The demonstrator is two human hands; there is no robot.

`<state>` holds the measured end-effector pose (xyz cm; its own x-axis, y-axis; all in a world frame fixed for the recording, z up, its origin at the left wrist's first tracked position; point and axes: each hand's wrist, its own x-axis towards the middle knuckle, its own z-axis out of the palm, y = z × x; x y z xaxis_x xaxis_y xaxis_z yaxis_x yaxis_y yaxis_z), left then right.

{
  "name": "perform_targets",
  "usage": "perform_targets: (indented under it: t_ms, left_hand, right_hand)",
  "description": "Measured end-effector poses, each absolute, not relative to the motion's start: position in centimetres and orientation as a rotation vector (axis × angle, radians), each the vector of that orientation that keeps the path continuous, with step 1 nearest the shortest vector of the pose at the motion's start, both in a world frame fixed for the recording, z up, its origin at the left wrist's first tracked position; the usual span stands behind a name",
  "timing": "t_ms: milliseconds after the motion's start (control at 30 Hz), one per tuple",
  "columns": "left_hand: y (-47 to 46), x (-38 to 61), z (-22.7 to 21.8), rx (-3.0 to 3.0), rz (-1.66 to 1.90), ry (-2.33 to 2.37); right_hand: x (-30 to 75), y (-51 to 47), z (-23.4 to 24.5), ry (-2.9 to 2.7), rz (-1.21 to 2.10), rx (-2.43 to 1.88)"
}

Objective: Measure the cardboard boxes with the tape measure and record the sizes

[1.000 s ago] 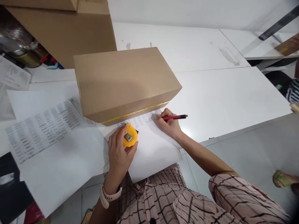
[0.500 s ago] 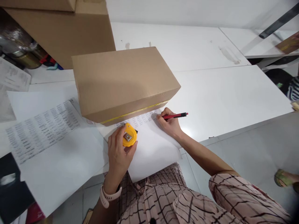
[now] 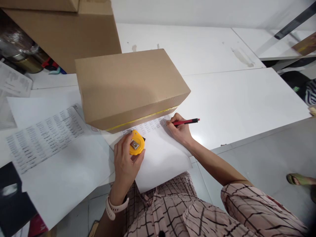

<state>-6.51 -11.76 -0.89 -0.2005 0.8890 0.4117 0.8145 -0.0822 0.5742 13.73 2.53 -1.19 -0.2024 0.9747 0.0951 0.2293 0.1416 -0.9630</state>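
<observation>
White bench (image 3: pixel 229 98) | your right grip (image 3: pixel 181 131) pinches slim red-black pen (image 3: pixel 186 122), seemingly writing on white paper (image 3: pixel 163 161) | left grip (image 3: pixel 126 160) half-curled round yellow tape measure (image 3: pixel 139 146) | next: steady paper needed

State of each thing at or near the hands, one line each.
Left hand: closed around the tape measure.
Yellow tape measure: held; blade extension unclear.
Right hand: in a writing grip.
Red-and-black pen: held, tip at the paper; contact too small to tell.
Written sheet: rows of marks near the box, blank lower part, overhanging the table.
Cardboard box: no open flaps visible.
Wristband: worn on left wrist.
</observation>
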Motion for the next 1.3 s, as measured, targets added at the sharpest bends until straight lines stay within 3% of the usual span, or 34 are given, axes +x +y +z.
perform_targets:
  t_ms: [1300]
  left_hand:
    - [-11.86,-6.49,-0.64,1.919,1.155,2.049]
  right_hand:
    - [13.81,2.67,-1.15,-1.539,1.13,-1.23]
